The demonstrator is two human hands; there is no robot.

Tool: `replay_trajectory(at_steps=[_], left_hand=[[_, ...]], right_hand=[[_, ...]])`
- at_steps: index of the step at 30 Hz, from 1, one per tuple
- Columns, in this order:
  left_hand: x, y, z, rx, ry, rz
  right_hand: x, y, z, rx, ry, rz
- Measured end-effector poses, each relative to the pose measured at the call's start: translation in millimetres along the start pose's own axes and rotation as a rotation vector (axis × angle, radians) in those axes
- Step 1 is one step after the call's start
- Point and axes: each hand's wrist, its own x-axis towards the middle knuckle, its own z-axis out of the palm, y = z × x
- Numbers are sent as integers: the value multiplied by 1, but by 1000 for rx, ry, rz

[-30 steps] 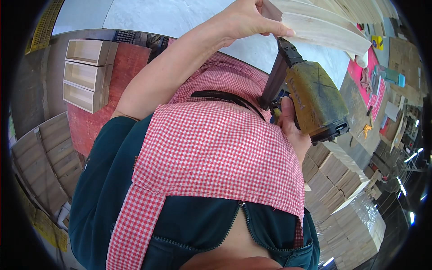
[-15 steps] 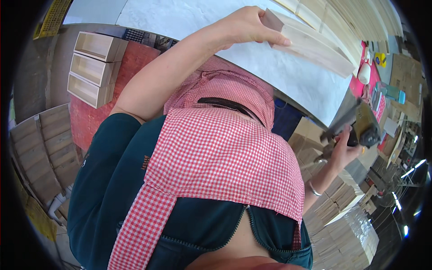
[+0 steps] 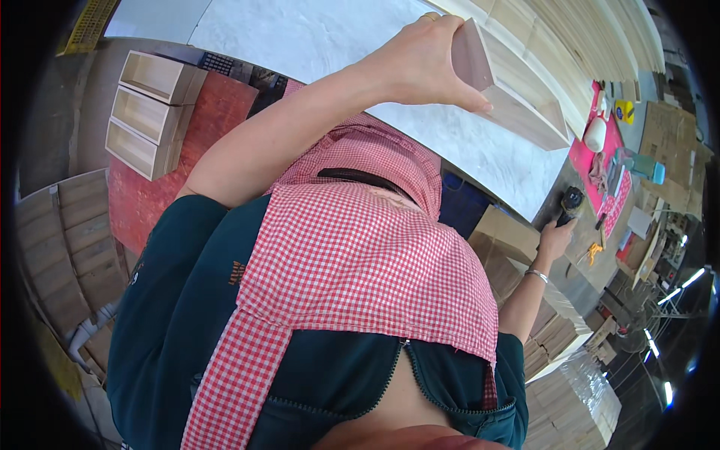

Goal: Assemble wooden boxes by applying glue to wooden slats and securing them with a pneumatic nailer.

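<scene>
My left hand [image 3: 424,64] grips the near end of a long, narrow box [image 3: 517,112] of pale wood, thumb on the lower side and fingers over the top. The box is tilted above the white marbled tabletop [image 3: 465,142], its open side turned up and away. Off the table's right corner, my right hand [image 3: 556,238] is wrapped around the dark handle of a nail gun [image 3: 571,199]. Much of the tool is hidden, since it points away from me. A metal bangle sits on the right wrist.
Pale wooden strips and boxes [image 3: 592,37] are stacked along the table's far right. Three open wooden boxes [image 3: 142,116] stand on a red board [image 3: 210,112] at left. Cartons and stacked wood [image 3: 555,330] lie at right, beside a pink cloth [image 3: 581,154] with bottles.
My left hand has turned the box and brought it slightly nearer, so its open inside shows more. The nail gun has swung left and down with my right hand, and now points away.
</scene>
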Motion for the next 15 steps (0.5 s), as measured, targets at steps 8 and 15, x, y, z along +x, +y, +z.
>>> replay_trajectory(at_steps=[8, 15], left_hand=[[12, -15, -16, -81, -53, -79], [9, -63, -64, -275, -515, -653]], right_hand=[[-4, -55, -52, 257, 45, -73], [-60, -175, -100, 1326, -305, -418]])
